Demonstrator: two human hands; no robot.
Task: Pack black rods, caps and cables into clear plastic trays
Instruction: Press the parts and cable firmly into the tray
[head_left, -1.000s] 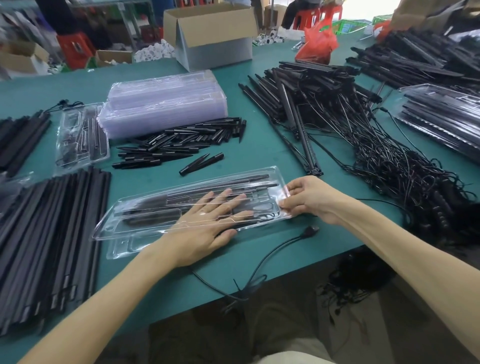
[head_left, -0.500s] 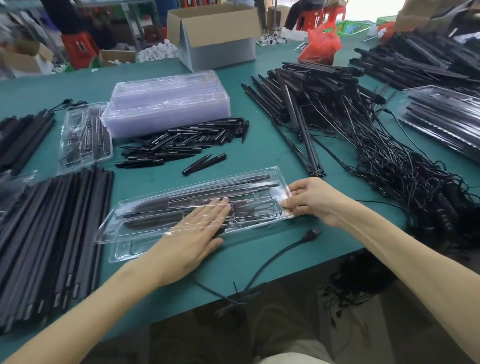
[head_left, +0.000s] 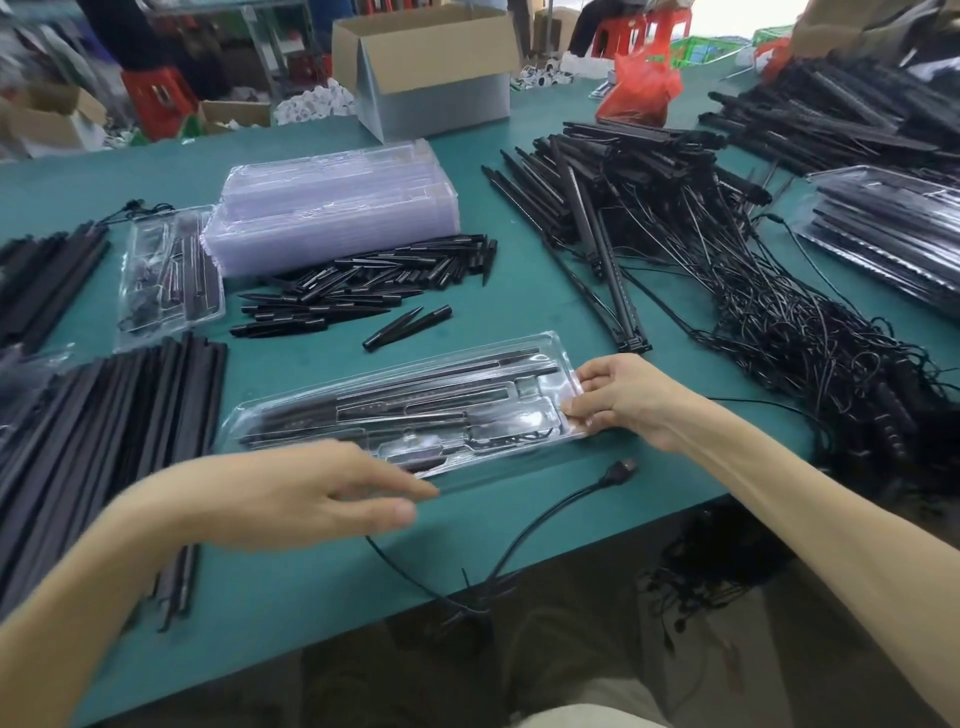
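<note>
My right hand (head_left: 628, 402) pinches the right end of the clear tray (head_left: 415, 366), thumb and curled fingers closed on its short edge. My left hand (head_left: 311, 493) is flat, fingers straight and together, holding nothing. Its tips are about at the tray's near long edge, but it is blurred and I cannot tell whether they touch.

The tray lies lengthwise on the green table (head_left: 519, 312) just in front of me, with black rods (head_left: 415, 395) seated in its long channels. A loose cable (head_left: 621, 467) lies just beside it, trailing off the table's edge.

I judge the tray thin, light and slick, and bendy along its length — the rods add a little weight and stiffness. One end alone would let it sag and could spill the parts, so I would take it by both short ends, or slide a flat palm beneath.

The caps (head_left: 374, 280) lie heaped beyond, in front of the stack of empty trays (head_left: 337, 208). I can read no label or writing anywhere.
</note>
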